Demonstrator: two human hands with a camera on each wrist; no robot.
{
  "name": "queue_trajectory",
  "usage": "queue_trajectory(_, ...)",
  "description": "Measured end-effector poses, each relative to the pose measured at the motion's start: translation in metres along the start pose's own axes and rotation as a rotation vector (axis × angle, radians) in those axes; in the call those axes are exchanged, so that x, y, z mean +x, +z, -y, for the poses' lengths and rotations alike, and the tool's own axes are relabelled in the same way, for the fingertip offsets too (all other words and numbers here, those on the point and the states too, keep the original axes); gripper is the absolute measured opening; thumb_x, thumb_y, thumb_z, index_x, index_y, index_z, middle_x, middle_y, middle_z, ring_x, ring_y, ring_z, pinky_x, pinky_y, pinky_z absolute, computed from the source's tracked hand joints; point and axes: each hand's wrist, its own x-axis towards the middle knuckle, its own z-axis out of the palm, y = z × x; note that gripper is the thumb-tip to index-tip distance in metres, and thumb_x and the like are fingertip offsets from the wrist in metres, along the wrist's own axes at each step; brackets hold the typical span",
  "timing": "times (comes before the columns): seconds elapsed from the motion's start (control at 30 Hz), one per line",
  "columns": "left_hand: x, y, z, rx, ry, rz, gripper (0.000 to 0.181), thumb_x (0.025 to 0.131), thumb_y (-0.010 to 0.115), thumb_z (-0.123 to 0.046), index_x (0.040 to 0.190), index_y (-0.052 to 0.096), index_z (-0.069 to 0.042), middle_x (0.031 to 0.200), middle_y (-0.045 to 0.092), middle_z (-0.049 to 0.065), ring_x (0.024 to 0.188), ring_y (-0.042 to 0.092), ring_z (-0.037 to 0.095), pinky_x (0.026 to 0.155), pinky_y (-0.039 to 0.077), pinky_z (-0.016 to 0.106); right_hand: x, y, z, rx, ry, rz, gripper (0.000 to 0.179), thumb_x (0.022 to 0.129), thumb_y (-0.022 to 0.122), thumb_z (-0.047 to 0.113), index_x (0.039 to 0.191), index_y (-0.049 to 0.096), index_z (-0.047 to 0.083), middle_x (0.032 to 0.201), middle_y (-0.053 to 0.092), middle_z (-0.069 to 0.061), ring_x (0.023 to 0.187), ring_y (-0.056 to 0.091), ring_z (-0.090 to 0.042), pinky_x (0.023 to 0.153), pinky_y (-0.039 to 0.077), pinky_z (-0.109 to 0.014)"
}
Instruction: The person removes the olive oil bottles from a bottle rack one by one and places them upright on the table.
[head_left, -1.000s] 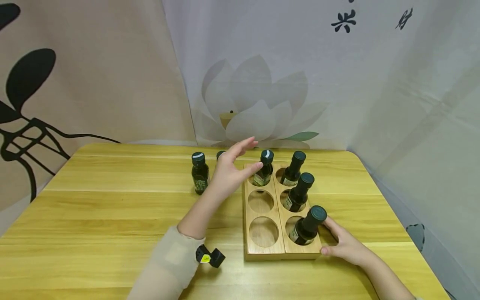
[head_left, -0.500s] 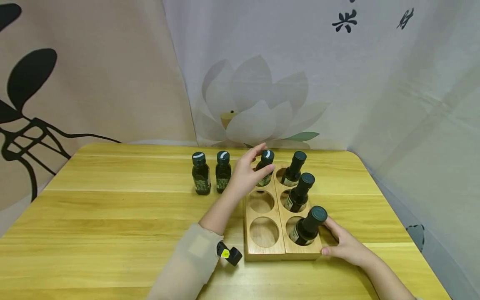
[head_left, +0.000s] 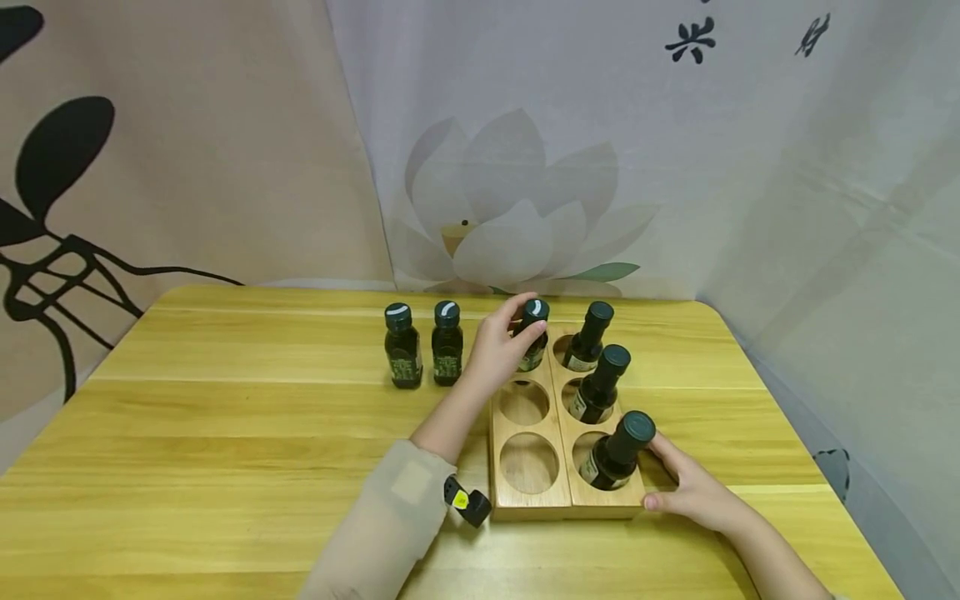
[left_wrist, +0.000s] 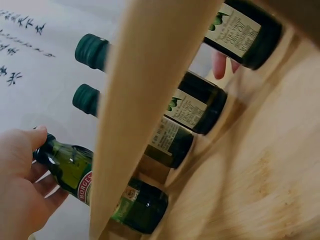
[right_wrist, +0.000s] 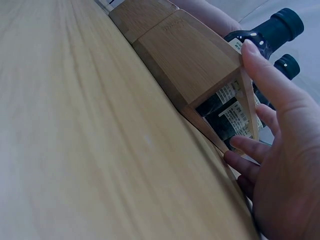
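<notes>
With thumb and fingers, my left hand point(head_left: 498, 350) holds the neck of a dark green olive oil bottle point(head_left: 534, 360). That bottle stands in the far left hole of a wooden rack point(head_left: 525, 423); the left wrist view shows its red BORGES label point(left_wrist: 85, 185). The rack's right column holds three long-necked olive oil bottles, the nearest bottle point(head_left: 617, 452) leaning right. Both nearer left holes are empty. My right hand point(head_left: 693, 493) grips the rack's near right corner, thumb on the front edge point(right_wrist: 262, 65) and fingers along the side.
Left of the rack, two short dark bottles, the outer bottle point(head_left: 403, 354) and the inner bottle point(head_left: 447, 350), stand upright on the wooden table point(head_left: 225, 467). A printed cloth point(head_left: 525, 167) hangs behind the table's far edge.
My left hand has moved right from beside the far left bottle and closed round its neck, uncovering the inner short bottle. The right hand has stayed at the rack.
</notes>
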Motion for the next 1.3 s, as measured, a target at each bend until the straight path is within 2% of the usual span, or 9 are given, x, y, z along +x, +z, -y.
queue_trajectory(0.23,0.003,-0.001,0.0,-0.007,0.017,-0.013,0.041,0.092,0.066,-0.017,0.131,0.056,-0.01,0.117,0.062,0.009,0.106,0.059,0.02,0.084,0.052,0.033,0.0,0.0,-0.001,-0.003,-0.004,0.001,0.083,0.086,0.073,0.032,0.152,0.025,0.013,0.144,0.025,-0.038,0.133,0.022,0.005,0.102,0.018,-0.008)
queue_trajectory(0.43,0.003,-0.004,-0.006,-0.001,-0.001,-0.029,0.04,0.092,0.066,-0.019,0.13,0.057,-0.012,0.115,0.063,0.007,0.102,0.059,0.021,0.082,0.052,0.032,0.0,-0.001,-0.001,-0.017,0.005,-0.003,0.084,0.086,0.073,0.031,0.152,0.025,0.013,0.144,0.025,-0.038,0.132,0.022,0.007,0.101,0.017,-0.008)
queue_trajectory(0.53,0.003,-0.006,-0.01,-0.008,0.011,-0.041,0.04,0.091,0.067,-0.018,0.13,0.058,-0.013,0.115,0.063,0.008,0.102,0.059,0.022,0.081,0.053,0.031,0.0,-0.001,-0.001,-0.016,0.004,-0.004,0.083,0.085,0.073,0.03,0.152,0.026,0.015,0.144,0.025,-0.037,0.132,0.022,0.007,0.101,0.017,-0.008)
queue_trajectory(0.6,0.004,-0.008,-0.014,-0.017,0.025,-0.045,0.04,0.091,0.067,-0.017,0.13,0.058,-0.012,0.116,0.062,0.008,0.102,0.059,0.022,0.081,0.052,0.031,0.0,-0.001,-0.001,-0.014,0.0,-0.006,0.083,0.085,0.074,0.029,0.152,0.027,0.015,0.147,0.027,-0.029,0.132,0.022,0.006,0.101,0.017,-0.008)
queue_trajectory(0.73,0.004,-0.012,-0.023,-0.03,0.055,-0.056,0.04,0.091,0.067,-0.017,0.129,0.058,-0.011,0.116,0.062,0.008,0.102,0.058,0.02,0.081,0.053,0.031,0.0,-0.001,-0.001,-0.006,-0.009,-0.008,0.082,0.085,0.074,0.027,0.151,0.027,0.015,0.149,0.033,0.003,0.133,0.023,0.005,0.102,0.018,-0.009)
queue_trajectory(0.77,0.004,-0.012,-0.026,-0.034,0.065,-0.059,0.04,0.091,0.067,-0.017,0.129,0.058,-0.011,0.116,0.062,0.008,0.103,0.058,0.019,0.082,0.052,0.031,0.0,-0.001,-0.001,-0.005,-0.01,-0.008,0.082,0.085,0.074,0.027,0.151,0.028,0.015,0.148,0.033,0.008,0.133,0.024,0.004,0.102,0.018,-0.009)
queue_trajectory(0.83,0.004,-0.014,-0.03,-0.037,0.084,-0.07,0.039,0.091,0.067,-0.017,0.129,0.059,-0.011,0.116,0.062,0.006,0.102,0.058,0.017,0.083,0.051,0.031,0.0,-0.001,-0.001,-0.002,-0.011,-0.008,0.083,0.084,0.075,0.026,0.151,0.028,0.014,0.149,0.033,0.003,0.133,0.024,0.004,0.102,0.018,-0.009)
queue_trajectory(1.0,0.004,-0.019,-0.044,-0.047,0.131,-0.096,0.039,0.09,0.069,-0.016,0.127,0.06,-0.01,0.112,0.064,0.004,0.101,0.059,0.013,0.086,0.049,0.029,0.0,-0.001,0.0,0.001,0.003,-0.006,0.084,0.085,0.074,0.028,0.151,0.026,0.011,0.145,0.026,-0.035,0.132,0.023,0.006,0.101,0.017,-0.008)
queue_trajectory(1.3,0.003,-0.033,-0.072,-0.046,0.184,-0.138,0.038,0.088,0.072,-0.016,0.124,0.061,-0.008,0.104,0.066,0.007,0.091,0.06,0.019,0.076,0.052,0.03,0.0,-0.001,0.0,-0.004,0.023,0.002,0.087,0.086,0.073,0.032,0.151,0.023,0.003,0.146,0.024,-0.036,0.132,0.021,0.007,0.101,0.017,-0.008)
